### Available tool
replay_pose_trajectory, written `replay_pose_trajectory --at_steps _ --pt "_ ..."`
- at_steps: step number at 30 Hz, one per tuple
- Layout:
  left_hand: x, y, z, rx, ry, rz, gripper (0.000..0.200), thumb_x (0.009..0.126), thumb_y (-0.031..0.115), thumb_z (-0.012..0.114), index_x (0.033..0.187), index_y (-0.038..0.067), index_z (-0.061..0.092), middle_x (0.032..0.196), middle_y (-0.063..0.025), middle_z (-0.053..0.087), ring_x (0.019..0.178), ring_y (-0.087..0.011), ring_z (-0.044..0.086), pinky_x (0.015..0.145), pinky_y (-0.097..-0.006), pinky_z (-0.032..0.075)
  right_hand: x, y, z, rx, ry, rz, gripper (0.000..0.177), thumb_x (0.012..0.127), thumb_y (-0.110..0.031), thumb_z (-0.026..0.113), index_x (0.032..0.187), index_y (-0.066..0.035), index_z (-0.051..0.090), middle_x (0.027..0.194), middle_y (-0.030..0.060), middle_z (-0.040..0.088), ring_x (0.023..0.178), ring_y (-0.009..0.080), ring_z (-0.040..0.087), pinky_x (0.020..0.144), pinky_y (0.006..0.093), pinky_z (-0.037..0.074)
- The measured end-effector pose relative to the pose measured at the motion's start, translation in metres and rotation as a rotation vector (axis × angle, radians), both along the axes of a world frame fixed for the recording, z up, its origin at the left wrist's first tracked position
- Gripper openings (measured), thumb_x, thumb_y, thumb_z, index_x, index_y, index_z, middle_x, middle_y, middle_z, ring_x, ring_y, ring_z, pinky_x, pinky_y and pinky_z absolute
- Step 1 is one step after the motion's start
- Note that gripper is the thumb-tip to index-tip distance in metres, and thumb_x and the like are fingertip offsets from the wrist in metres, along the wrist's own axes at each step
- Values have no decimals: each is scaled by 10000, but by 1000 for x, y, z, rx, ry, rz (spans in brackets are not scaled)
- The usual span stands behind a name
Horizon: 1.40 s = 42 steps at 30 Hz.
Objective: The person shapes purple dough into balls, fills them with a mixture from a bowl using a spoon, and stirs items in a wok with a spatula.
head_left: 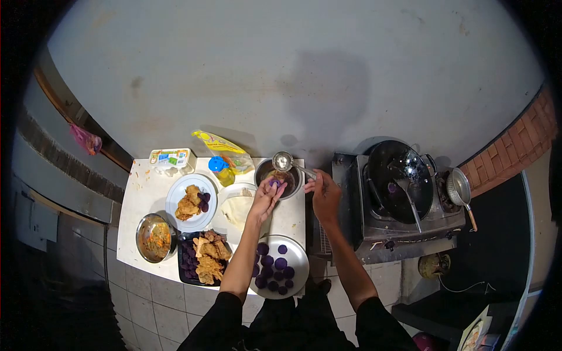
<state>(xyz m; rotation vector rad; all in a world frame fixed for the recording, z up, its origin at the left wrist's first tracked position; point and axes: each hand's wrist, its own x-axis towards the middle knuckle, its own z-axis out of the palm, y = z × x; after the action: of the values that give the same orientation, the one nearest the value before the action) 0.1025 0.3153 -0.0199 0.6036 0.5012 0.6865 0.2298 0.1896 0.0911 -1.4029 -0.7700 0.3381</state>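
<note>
My left hand (267, 198) holds a small piece of purple dough (275, 183) in its curled fingers, above the near side of a metal pot (259, 176). With the fingers of my right hand (325, 194) I grip the handle of a small round metal ladle (283, 161). The ladle's bowl hangs over the pot's far side, and a brownish filling shows partly inside the pot. Just below my left forearm, a round plate (300, 257) bears several purple balls (281, 262), some hidden by the arm.
Left are a white plate of fried food (171, 196), a black tray (201, 283), a steel bowl (140, 237), a blue-capped bottle (222, 173), a yellow bag (225, 146) and an egg pack (171, 159). Right, a wok (386, 169) with a spatula (411, 203) sits on the stove; a strainer (458, 186) lies beside it.
</note>
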Motion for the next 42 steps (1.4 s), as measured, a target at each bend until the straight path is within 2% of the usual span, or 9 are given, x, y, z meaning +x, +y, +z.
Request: replay_pose_trajectory --at_steps 8,11,17,35,42 --pt "12 4 -18 8 116 133 368 980 152 582 1269 -17 431 1188 -180 581 1093 -299 634 951 -339 551 5 8 -14 20 -6 -7 265 1019 -107 490 1142 97 605 836 158 668 678 161 673 608 272 551" --pt "11 -3 -5 20 194 179 374 980 154 588 1262 -46 446 1212 -174 557 1079 -288 633 946 -342 551 7 10 -14 8 -23 -4 256 1015 -98 494 1141 96 606 836 154 667 680 155 673 610 274 552" --pt "16 2 -6 29 208 270 352 941 141 652 1217 -29 515 1165 -168 603 1045 -274 644 935 -362 554 4 13 -11 41 -81 1 242 1010 -90 498 1142 75 617 833 137 661 678 152 674 612 275 550" --pt "25 3 -1 -3 155 322 333 964 148 616 1214 -65 558 1138 -150 631 984 -223 656 915 -320 571 -11 18 -10 72 -215 -18 184 983 -43 523 1112 41 625 859 139 644 678 165 672 588 279 554" --pt "28 2 -1 -14 117 376 342 943 105 640 1230 -66 574 1128 -172 640 972 -253 669 886 -338 592 -9 18 -14 81 -238 -18 188 985 -46 524 1126 37 617 859 132 641 680 167 673 589 286 551"
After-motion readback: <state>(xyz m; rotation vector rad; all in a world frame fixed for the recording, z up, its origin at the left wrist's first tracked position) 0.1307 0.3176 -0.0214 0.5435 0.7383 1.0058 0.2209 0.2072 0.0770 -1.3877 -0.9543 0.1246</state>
